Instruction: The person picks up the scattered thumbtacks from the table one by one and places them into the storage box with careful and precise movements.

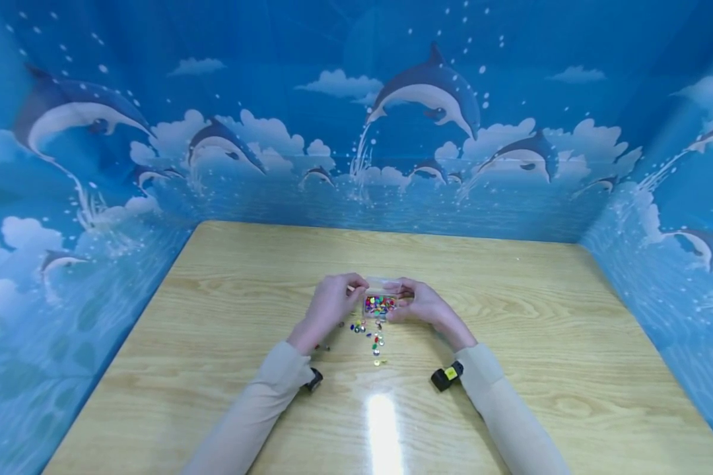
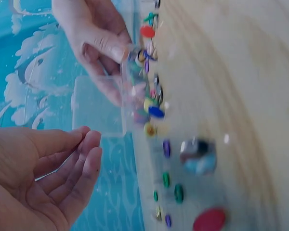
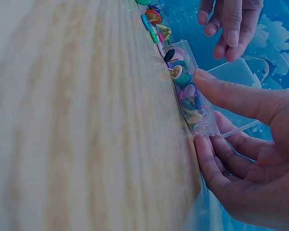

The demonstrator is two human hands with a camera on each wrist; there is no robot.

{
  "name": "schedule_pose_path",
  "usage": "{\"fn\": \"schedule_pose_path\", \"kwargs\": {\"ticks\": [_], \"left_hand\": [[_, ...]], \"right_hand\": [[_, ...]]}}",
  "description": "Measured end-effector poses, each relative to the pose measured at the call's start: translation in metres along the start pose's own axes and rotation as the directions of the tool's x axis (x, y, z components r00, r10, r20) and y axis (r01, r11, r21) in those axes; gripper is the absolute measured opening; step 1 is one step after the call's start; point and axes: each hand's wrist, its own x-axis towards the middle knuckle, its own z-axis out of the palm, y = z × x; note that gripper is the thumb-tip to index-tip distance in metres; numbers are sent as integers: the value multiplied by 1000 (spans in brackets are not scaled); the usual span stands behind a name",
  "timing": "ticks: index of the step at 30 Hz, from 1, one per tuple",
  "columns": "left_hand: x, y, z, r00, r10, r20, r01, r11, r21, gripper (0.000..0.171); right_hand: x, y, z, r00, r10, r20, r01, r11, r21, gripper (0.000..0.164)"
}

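Observation:
A small clear plastic box (image 1: 380, 307) stands on the table, full of colourful flat-headed pins, its clear lid (image 2: 98, 106) raised on the far side. My right hand (image 1: 418, 303) grips the box from the right, thumb at one wall and fingers at the side and behind, as the right wrist view shows. My left hand (image 2: 53, 178) hovers just left of the lid, thumb and forefinger tips close together and the other fingers loosely bent. Nothing shows between those fingertips. Several loose pins (image 1: 376, 343) lie in front of the box.
A wooden table (image 1: 541, 330) carries everything. More loose pins (image 1: 323, 347) lie beside the left wrist. Black wrist cameras (image 1: 445, 376) hang below the sleeves. A blue dolphin-print curtain (image 1: 333, 132) closes off the back and both sides.

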Motion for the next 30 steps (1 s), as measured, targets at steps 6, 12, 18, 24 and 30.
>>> {"fn": "schedule_pose_path", "kwargs": {"ticks": [6,12,18,24,30], "left_hand": [[1,-13,-18,997,-77,-15,77,997,9,9],[-4,-33,-34,989,-146,-13,146,988,39,10],[-14,-48,-39,993,-115,31,111,987,116,6],[-19,-55,-36,989,-125,77,110,978,179,9],[-19,-58,-35,990,-130,62,116,974,197,6]], "right_hand": [[4,2,0,1000,22,9,-22,1000,3,70],[5,3,0,1000,22,6,-22,1000,1,71],[2,3,-1,1000,13,4,-13,1000,14,72],[3,4,-1,1000,4,4,-4,1000,12,70],[2,2,0,1000,5,-6,-5,1000,-6,71]]}}
